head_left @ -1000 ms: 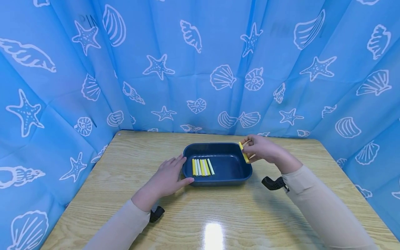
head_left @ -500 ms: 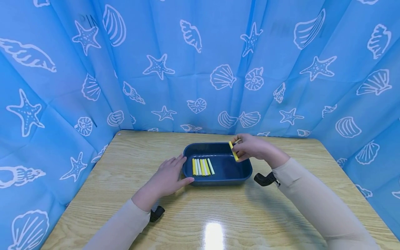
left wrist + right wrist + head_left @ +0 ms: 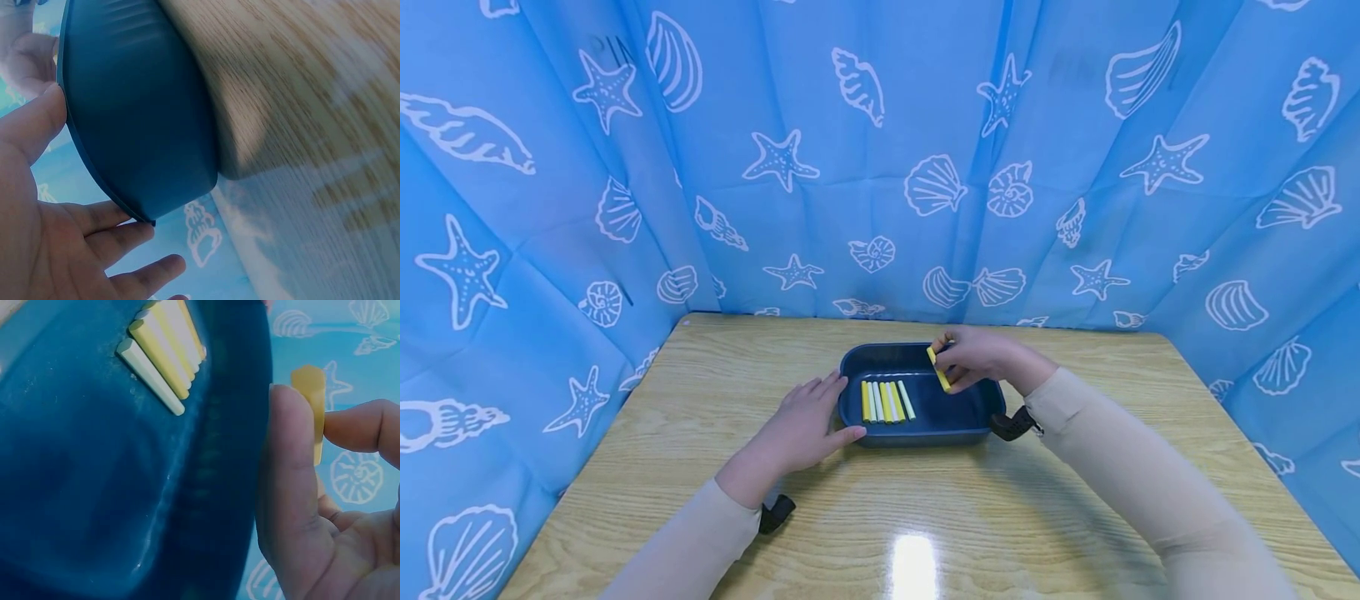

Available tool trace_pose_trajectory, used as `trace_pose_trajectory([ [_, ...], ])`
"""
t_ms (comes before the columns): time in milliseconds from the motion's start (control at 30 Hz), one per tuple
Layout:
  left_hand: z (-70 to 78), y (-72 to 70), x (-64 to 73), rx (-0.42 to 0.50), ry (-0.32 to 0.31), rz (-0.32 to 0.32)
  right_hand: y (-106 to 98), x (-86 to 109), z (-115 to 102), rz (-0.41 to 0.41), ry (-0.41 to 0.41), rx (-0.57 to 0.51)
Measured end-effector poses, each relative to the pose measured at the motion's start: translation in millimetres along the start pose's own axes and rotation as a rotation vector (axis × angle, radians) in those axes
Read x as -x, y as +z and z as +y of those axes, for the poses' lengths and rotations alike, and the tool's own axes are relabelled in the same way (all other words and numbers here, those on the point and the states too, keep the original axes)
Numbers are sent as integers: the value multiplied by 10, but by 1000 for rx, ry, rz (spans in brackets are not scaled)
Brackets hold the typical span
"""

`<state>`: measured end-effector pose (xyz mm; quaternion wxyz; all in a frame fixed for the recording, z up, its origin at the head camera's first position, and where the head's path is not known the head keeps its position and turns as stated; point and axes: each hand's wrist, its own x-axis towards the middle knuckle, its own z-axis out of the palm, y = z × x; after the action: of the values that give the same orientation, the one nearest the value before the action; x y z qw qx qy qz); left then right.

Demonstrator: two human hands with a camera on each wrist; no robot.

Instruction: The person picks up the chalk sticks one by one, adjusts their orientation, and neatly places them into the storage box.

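Note:
My right hand [image 3: 988, 358] pinches a yellow stick of chalk [image 3: 938, 371] between thumb and fingertip, above the dark blue tray [image 3: 925, 439]. In the right wrist view, that yellow chalk [image 3: 317, 412] is tilted and clear of the tray floor. Several yellow and pale chalk sticks [image 3: 882, 402] lie side by side in the tray's left part; the rightmost pale stick [image 3: 907, 401] slants slightly. My left hand [image 3: 801, 425] rests against the tray's left end with fingers spread. The left wrist view has its thumb and fingertips touching the tray rim [image 3: 87, 159].
The tray stands on a wood-grain table [image 3: 715, 375], near its back edge. A blue curtain [image 3: 880, 208] with white shells and starfish hangs behind and on both sides. Dark wrist cameras sit under both sleeves.
My right hand has moved left with the yellow chalk, from the tray's right rim to over its middle. The left hand, tray and laid chalk have stayed put.

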<state>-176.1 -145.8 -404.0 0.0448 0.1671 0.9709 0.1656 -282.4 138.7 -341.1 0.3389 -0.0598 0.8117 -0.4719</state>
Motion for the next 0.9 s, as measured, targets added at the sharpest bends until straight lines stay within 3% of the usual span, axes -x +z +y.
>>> trace_pose_trajectory([
  [400,5,-18,0,-1,6,3,87,-201,2,-29,72,25],
  [900,1,-5,-5,-1,3,-2,189,-410,-41,-42,152,158],
])
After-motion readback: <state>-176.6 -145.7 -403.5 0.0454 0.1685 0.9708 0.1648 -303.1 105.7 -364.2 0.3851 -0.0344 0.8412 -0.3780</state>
